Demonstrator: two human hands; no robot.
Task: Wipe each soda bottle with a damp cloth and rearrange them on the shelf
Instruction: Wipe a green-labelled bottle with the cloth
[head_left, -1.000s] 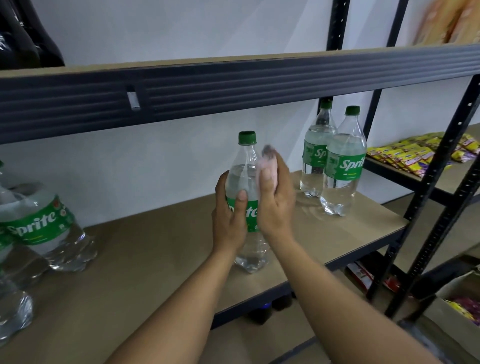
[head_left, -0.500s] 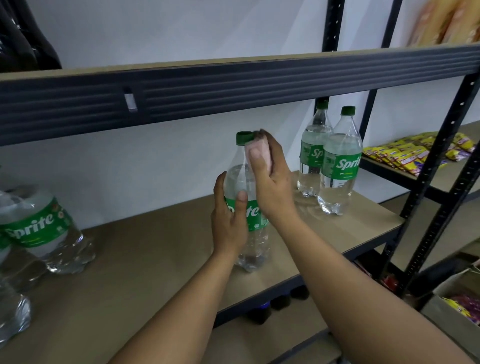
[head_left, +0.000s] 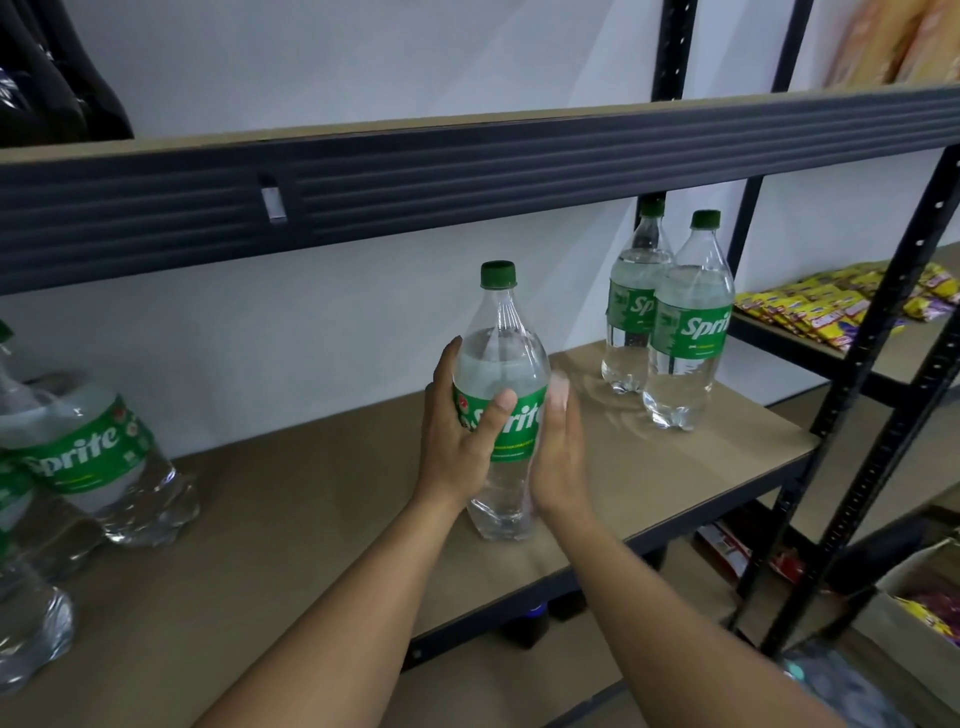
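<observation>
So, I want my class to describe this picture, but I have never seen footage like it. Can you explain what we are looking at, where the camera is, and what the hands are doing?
There is no machine here. A person wears a wide-angle camera on the head, so you look down along their own arms. The left hand has its grip around the label of an upright Sprite bottle on the shelf board. The right hand presses a pale cloth, blurred here, against the bottle's side. At the back right stand two more Sprite bottles, and further Sprite bottles sit at the left edge. Yellow snack packets lie on the neighbouring shelf.
</observation>
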